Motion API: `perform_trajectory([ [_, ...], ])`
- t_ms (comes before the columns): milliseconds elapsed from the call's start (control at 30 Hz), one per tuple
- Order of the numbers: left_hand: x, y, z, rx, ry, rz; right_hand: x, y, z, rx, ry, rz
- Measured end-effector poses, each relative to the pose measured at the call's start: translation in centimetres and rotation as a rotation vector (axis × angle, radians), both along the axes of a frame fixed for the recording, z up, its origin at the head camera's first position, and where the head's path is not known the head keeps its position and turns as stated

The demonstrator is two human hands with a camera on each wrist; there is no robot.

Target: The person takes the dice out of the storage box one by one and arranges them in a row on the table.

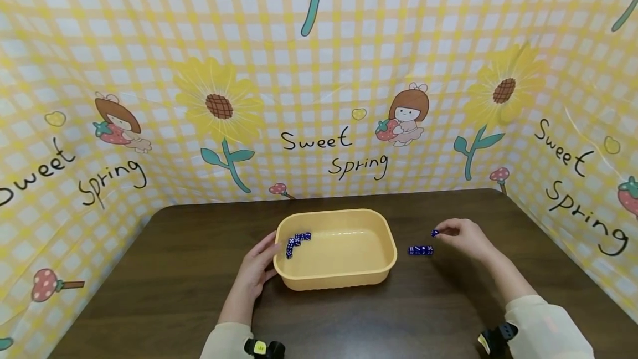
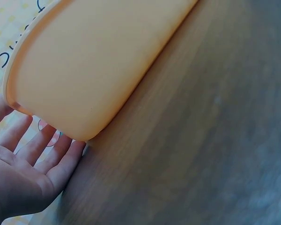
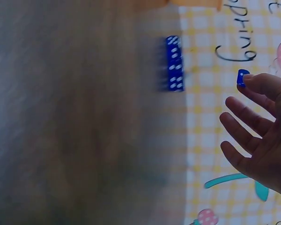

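Observation:
Dark blue dice with white dots lie in two groups. A curving line of dice (image 1: 298, 238) sits inside a pale yellow plastic basin (image 1: 335, 282), by its left end. Right of the basin, a straight row of dice (image 1: 421, 250) stands on the table, face to face. My right hand (image 1: 466, 237) pinches a single die (image 3: 242, 78) between thumb and forefinger, just beyond that row; the other fingers are spread loosely. At the basin's left end, my left hand (image 2: 25, 164) touches the outer wall with fairly straight fingers (image 2: 68, 164), its thumb up at the rim.
A dark brown wooden table (image 1: 164, 270) carries everything. Yellow checked cloth (image 1: 309, 87) printed with flowers and lettering rises behind and along both sides. Black devices are strapped at the left wrist (image 1: 266, 348) and the right wrist (image 1: 498, 338).

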State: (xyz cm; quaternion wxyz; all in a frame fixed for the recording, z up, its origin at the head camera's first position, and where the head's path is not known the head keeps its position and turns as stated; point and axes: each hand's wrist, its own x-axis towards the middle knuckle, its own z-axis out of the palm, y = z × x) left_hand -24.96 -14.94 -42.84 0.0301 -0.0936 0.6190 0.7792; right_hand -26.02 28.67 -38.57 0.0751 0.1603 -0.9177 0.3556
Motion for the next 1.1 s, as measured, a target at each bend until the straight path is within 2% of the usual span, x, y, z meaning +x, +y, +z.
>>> perform_trajectory([
  [367,-0.1,-0.1,-0.1,0.004,0.0,-0.004,-0.2,1.2,-2.7,0.096,-0.006,-0.036],
  [767,-0.2,0.0,-0.2,0.008,-0.002,-0.007,-0.7,1.1,-3.5,0.208,0.015,-0.005],
  [1100,-0.2,0.0,-0.3,0.003,-0.004,-0.004,-1.0,0.9,-4.1,0.243,0.076,0.004],
])
